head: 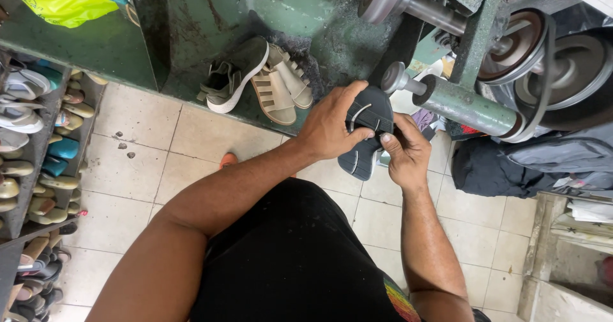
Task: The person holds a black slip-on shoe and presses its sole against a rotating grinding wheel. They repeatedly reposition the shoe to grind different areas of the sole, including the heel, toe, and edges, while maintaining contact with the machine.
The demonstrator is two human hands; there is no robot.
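Nearby, green shaft (close), shoes, shelves

Tiled floor under sneaker, sandals

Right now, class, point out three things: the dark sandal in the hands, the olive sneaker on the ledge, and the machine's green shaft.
dark sandal (368, 108), head view, on the upper sole.
olive sneaker (239, 67), head view, on its side panel.
green shaft (469, 108), head view, mid-length on the tube.
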